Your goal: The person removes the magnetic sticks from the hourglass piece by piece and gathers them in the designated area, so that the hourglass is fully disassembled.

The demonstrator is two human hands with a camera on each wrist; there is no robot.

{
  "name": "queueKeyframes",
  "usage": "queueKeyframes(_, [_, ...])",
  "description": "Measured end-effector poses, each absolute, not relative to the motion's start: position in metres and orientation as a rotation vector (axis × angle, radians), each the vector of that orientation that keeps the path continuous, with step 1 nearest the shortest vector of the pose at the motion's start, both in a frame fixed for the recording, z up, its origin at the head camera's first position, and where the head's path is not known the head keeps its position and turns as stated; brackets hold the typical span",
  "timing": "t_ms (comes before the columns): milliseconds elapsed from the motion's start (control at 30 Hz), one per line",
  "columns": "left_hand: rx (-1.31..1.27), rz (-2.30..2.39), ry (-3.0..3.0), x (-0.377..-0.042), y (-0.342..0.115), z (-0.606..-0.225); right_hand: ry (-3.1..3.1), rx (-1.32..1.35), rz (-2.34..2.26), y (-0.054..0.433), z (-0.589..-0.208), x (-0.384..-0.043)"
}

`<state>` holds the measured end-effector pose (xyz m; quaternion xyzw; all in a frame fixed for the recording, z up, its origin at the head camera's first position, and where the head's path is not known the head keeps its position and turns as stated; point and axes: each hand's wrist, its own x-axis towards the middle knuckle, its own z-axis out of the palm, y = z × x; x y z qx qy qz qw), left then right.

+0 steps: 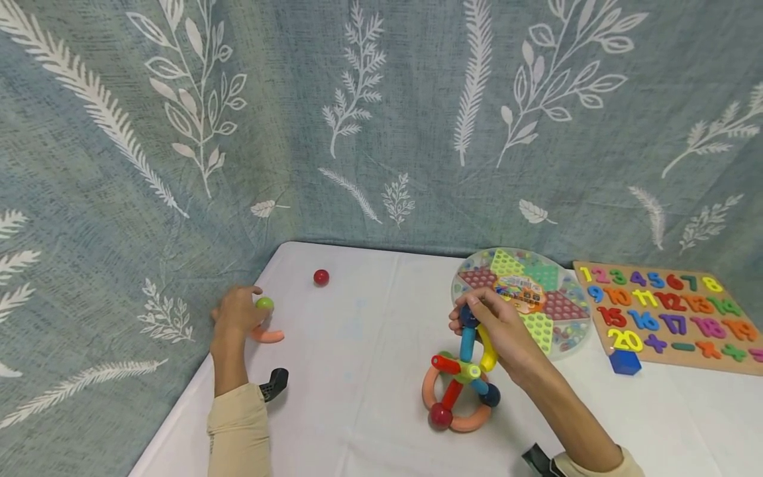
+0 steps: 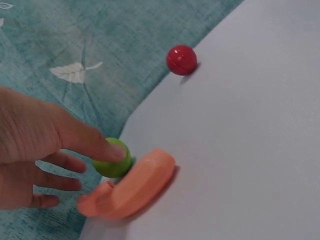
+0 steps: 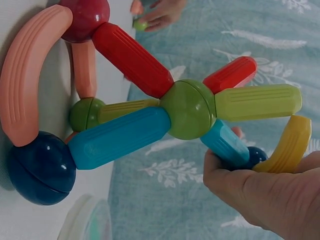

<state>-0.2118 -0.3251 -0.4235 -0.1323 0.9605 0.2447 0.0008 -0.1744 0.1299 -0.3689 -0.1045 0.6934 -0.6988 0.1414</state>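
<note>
My left hand (image 1: 236, 310) is at the table's left edge beside a green ball (image 2: 112, 159). In the left wrist view its thumb lies over the ball, while the other fingers are spread loosely beyond it. Curved orange pieces (image 2: 142, 187) lie right by the ball. My right hand (image 1: 503, 331) grips the dark blue ball (image 1: 469, 316) at the top of a magnetic stick-and-ball structure. A light blue stick (image 1: 467, 344) and a curved yellow piece (image 1: 489, 351) join there. Lower down, sticks meet at a green ball (image 3: 187, 109) above a ring of curved orange pieces (image 1: 471, 423).
A red ball (image 1: 321, 277) sits toward the back left. Behind my right hand lies a round Chinese checkers board (image 1: 569, 285). A wooden number board (image 1: 656, 361) is at the right, with a blue block (image 1: 625, 362) at its front edge. A patterned curtain (image 1: 381, 132) hangs behind the table.
</note>
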Motion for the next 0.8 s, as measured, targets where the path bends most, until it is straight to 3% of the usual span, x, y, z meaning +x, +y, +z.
queueKeyframes(267, [-0.243,0.745,3.134,-0.214,-0.305,-0.399,1.916,-0.307,-2.065,0.132,-0.367,-0.174])
queueKeyframes(533, [0.625,1.052,3.055,-0.225,-0.197,-0.370,1.876,-0.298,-2.091,0.136,-0.367,-0.174])
queueKeyframes(667, [1.024,1.106,2.839,-0.204,-0.134,-0.353,1.856,-0.277,-2.087,0.136,-0.368,-0.175])
queueKeyframes(800, [1.267,1.088,2.692,-0.175,-0.086,-0.341,1.879,-0.243,-2.068,0.136,-0.365,-0.173])
